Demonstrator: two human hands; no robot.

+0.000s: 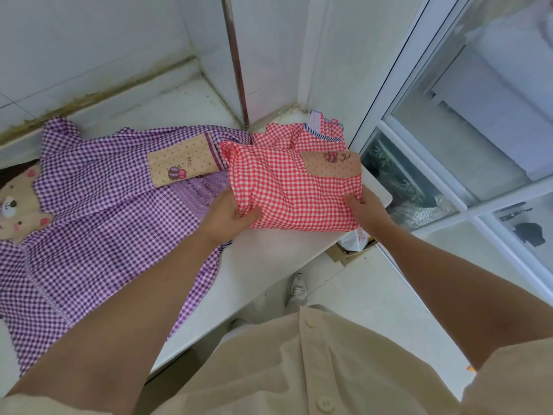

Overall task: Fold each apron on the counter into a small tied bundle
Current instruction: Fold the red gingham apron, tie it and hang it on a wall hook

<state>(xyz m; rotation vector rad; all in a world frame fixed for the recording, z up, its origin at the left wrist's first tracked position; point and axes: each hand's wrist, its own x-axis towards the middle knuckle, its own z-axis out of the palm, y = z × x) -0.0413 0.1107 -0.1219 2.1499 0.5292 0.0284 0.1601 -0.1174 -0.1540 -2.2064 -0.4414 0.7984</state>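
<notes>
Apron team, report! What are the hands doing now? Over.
Hands: left hand grips red checked apron, right hand too. Folded partway, not tied. Nearby: purple checked apron spread alongside, partly under it.

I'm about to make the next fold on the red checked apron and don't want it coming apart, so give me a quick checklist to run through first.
1. Left hand grips the near left edge of the red apron: ok.
2. Right hand grips its near right edge: ok.
3. Red apron folded flat all over: not ok, its far part lies bunched by the wall corner.
4. Ties free to reach: cannot tell, none plainly visible.
5. Red apron apart from the purple apron: not ok, its left edge overlaps it.
6. Bare counter in front to fold on: ok.
</notes>
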